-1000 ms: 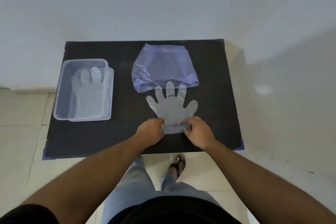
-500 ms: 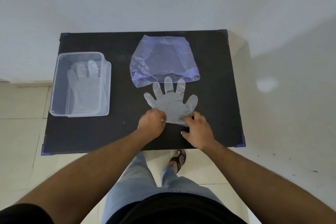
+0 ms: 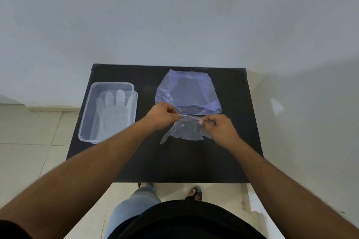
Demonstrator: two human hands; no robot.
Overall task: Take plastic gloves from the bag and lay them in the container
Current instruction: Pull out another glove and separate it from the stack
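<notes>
black table by white wall | left hand, right hand pinch glove

Black table against a pale wall, tiled floor below

The table has a matte black top with what look like bluish corners. Under its near edge, light floor tiles show, with a dark sandal on a foot and grey-blue trousers.

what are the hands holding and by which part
A clear plastic glove, pinched along its cuff edge by the left hand and right hand, fingers dangling.
</notes>
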